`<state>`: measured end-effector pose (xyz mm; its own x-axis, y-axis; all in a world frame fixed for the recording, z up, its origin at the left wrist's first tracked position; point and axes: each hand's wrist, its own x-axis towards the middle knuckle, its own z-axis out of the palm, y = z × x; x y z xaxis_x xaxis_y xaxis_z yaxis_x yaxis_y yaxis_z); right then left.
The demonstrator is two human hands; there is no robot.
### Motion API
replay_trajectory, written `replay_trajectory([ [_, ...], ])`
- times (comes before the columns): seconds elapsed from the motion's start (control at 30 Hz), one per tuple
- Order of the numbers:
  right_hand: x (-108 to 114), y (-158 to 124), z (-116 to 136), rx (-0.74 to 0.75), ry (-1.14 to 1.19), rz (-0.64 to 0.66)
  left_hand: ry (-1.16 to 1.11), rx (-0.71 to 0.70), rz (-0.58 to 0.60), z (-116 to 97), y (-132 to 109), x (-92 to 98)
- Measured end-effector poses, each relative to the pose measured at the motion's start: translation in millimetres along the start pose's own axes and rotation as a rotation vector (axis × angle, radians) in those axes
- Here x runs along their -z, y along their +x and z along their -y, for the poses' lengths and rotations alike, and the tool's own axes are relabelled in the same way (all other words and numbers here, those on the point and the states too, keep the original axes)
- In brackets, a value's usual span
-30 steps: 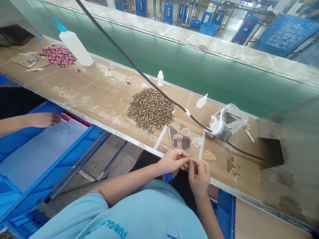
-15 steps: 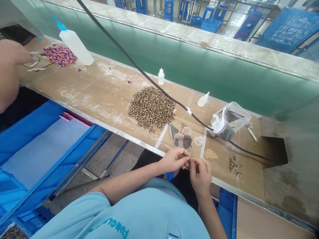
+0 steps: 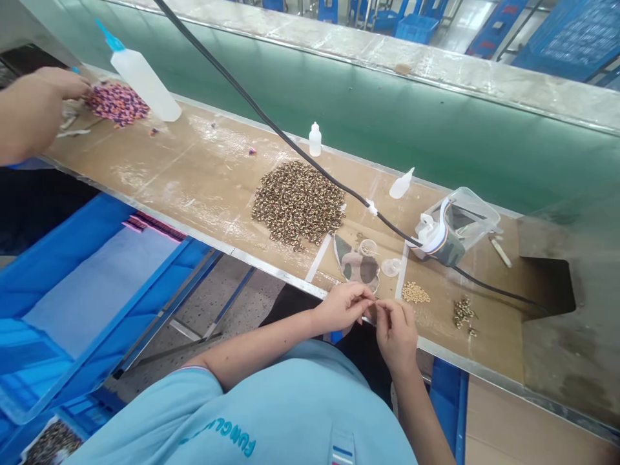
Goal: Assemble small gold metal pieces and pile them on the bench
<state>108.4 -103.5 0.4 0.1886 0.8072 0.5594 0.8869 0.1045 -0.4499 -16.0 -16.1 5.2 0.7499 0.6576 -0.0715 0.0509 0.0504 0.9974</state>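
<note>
My left hand [image 3: 343, 309] and my right hand [image 3: 398, 330] meet at the bench's front edge, fingertips pinched together. Whatever sits between them is too small to make out. Just beyond my fingers lies a camouflage-patterned piece [image 3: 349, 263] with a small clear round dish [image 3: 368, 248] at its edge. Another clear round dish [image 3: 391, 267] is beside it. Right of my hands are a patch of small tan pieces [image 3: 415, 292] and a little cluster of dark-and-gold pieces [image 3: 464, 312]. A big heap of similar dark-and-gold pieces [image 3: 298, 203] lies farther left.
A black cable [image 3: 252, 103] crosses above the bench. Behind stand a small white bottle [image 3: 314, 140], a tipped one [image 3: 402, 184] and a clear plastic box [image 3: 477, 216]. At left are a large squeeze bottle [image 3: 148, 84], pink-purple pieces [image 3: 119, 103] and a co-worker's arm [image 3: 33, 113].
The co-worker's hand has moved right toward the pink-purple pieces. The view has shifted slightly. My hands stay pinched together, with only slight finger movement.
</note>
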Motion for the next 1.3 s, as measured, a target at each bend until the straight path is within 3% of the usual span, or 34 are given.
replay_trajectory([
  [0.2, 0.9, 0.2, -1.0, -0.005, -0.007, 0.047, 0.102, -0.036, -0.014, -1.8, -0.8, 0.8],
  [0.43, -3.8, -3.0, -1.0, -0.024, -0.003, 0.011, 0.076, 0.004, -0.019, -2.7, -0.1, -1.0],
  [0.87, -12.2, -3.3, 10.5, -0.192, 0.015, -0.060, 0.129, -0.092, -0.171, 4.9, -5.6, -10.1],
  [1.3, -11.7, -2.5, 5.3, -0.196, 0.024, -0.071, -0.049, 0.059, -0.145, 1.2, -0.5, -10.8],
])
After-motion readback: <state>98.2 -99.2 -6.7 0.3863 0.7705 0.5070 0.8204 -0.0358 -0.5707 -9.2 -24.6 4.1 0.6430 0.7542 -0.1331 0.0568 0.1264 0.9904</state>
